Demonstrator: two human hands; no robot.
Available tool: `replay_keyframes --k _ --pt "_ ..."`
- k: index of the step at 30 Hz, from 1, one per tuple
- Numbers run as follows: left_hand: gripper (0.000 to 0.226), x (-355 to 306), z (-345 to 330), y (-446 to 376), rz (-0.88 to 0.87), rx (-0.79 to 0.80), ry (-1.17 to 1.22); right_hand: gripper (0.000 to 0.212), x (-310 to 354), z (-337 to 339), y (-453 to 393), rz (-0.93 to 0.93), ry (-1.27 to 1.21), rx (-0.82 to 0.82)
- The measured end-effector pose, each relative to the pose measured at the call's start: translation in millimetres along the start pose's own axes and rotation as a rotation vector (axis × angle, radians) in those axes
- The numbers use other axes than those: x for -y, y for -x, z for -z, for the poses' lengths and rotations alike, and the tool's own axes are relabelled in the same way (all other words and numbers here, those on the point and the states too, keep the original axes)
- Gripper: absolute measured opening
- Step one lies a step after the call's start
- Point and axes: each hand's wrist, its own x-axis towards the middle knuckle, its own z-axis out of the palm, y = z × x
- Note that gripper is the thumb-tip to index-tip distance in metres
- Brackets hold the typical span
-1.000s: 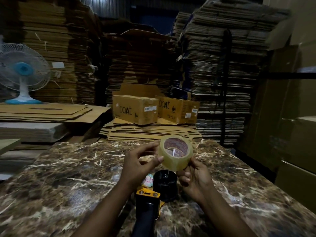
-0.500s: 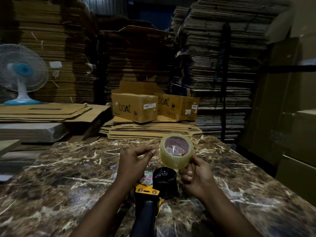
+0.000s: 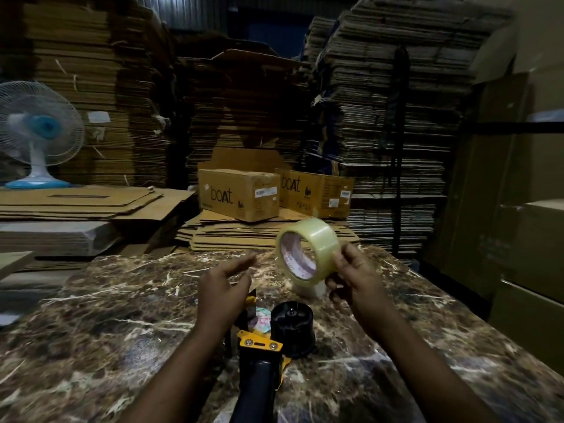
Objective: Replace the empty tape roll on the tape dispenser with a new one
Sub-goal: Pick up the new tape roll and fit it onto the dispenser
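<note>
The yellow and black hand-held tape dispenser [image 3: 262,346] is lying on the brown veined marble tabletop [image 3: 91,331], its handle toward the viewer, its long axis running near to far and its bare black spool hub [image 3: 292,326] standing upward. The left hand [image 3: 224,290] is being held open and empty above it. The fresh roll of clear packing tape [image 3: 306,250] is being pinched by the right hand [image 3: 355,283] just beyond, its core facing left. Fitting is judged pending; the core is to be turned downward over the hub
</note>
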Motion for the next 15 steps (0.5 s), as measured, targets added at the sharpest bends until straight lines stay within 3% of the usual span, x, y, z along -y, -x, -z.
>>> replay_keyframes --k 7,10,15 --pt "0.043 -17.4 5.1 3.8 -0.115 -0.043 0.191 0.009 10.1 1.5 -5.4 0.334 0.825 0.242" --pt "0.052 -19.3 3.7 2.8 -0.003 0.042 0.306 0.018 2.3 5.4 -7.4 0.492 1.086 0.300" --pt "0.038 -24.7 1.5 -1.4 0.285 0.129 0.371 0.022 -7.6 12.8 -5.3 0.591 1.168 0.349"
